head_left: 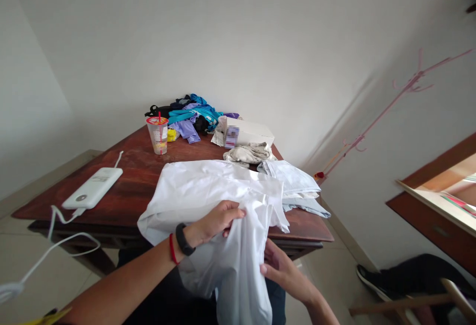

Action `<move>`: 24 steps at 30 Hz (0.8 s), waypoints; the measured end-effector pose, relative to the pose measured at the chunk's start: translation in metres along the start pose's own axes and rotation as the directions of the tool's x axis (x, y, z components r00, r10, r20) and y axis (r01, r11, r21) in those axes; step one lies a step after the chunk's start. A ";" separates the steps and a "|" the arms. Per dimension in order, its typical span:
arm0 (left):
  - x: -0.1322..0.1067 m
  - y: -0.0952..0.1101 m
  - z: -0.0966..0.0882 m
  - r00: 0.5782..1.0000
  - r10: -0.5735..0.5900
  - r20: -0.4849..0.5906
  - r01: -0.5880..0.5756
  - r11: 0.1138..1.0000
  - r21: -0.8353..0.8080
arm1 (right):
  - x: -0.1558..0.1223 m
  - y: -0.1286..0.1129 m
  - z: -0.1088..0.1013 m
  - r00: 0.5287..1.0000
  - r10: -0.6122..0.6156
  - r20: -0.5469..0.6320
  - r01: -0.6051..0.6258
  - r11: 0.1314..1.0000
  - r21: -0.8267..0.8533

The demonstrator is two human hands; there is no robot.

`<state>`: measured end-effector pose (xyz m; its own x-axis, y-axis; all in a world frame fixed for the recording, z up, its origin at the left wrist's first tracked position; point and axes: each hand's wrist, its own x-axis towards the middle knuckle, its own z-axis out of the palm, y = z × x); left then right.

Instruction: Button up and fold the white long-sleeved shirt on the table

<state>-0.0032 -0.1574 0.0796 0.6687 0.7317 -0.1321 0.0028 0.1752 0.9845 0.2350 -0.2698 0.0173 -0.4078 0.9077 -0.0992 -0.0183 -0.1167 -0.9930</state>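
Observation:
A white shirt-like garment [208, 181] lies across the front of the wooden table [137, 171], and part of it hangs over the near edge toward my lap. My left hand [219, 218], with a black band and a red cord at the wrist, pinches a fold of the cloth near the table edge. Lower and to the right, my right hand [280, 268] grips the side edge of the hanging part between thumb and fingers. Some fingertips of both hands are hidden by the fabric.
Folded light-blue clothes [293, 181] lie at the right edge. Behind are a patterned cloth [249, 153], a white box [255, 132], a clothes pile [197, 112] and a plastic cup [159, 136]. A power bank [92, 188] with a cable sits left. A pink coat rack [386, 104] leans right.

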 end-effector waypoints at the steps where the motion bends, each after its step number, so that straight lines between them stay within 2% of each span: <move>1: 0.002 0.006 -0.001 0.999 0.001 -0.032 -0.002 1.000 -0.013 | -0.003 -0.004 0.007 0.996 0.021 0.082 -0.025 0.998 0.050; 3: 0.006 0.014 -0.001 0.997 0.002 -0.073 -0.002 1.000 0.001 | -0.007 -0.011 0.021 0.977 0.073 0.199 -0.095 0.990 0.102; 5: 0.011 0.016 -0.002 0.996 0.007 -0.086 -0.004 0.999 0.035 | -0.009 -0.017 0.033 0.967 0.112 0.227 -0.142 0.982 0.121; 9: 0.022 0.006 -0.002 0.994 0.050 -0.102 -0.043 0.996 0.072 | -0.004 -0.017 0.049 0.992 0.095 0.079 -0.104 0.987 0.121; 14: 0.031 -0.004 0.000 0.988 0.073 -0.135 -0.053 0.988 0.146 | 0.012 -0.009 0.054 0.997 0.045 -0.056 -0.033 0.979 0.200; 17: 0.034 -0.004 0.003 0.964 0.185 -0.189 -0.140 0.963 0.230 | 0.027 -0.010 0.059 0.994 -0.004 -0.105 0.029 0.969 0.244; 19: 0.035 -0.004 0.004 0.945 0.258 -0.202 -0.199 0.941 0.273 | 0.038 -0.017 0.065 0.984 0.022 -0.176 0.023 0.968 0.251; 21: 0.034 -0.004 0.004 0.953 0.253 -0.167 -0.208 0.946 0.250 | 0.048 -0.028 0.069 0.958 0.065 -0.279 0.017 0.959 0.282; 24: 0.025 -0.004 0.001 0.987 0.151 -0.058 -0.142 0.980 0.143 | 0.060 -0.047 0.070 0.918 0.064 -0.390 0.113 0.904 0.413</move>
<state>0.0140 -0.1404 0.0721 0.6173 0.7867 0.0121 0.0138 -0.0262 0.9996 0.1477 -0.2382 0.0621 -0.0195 0.9836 -0.1795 -0.4391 -0.1697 -0.8823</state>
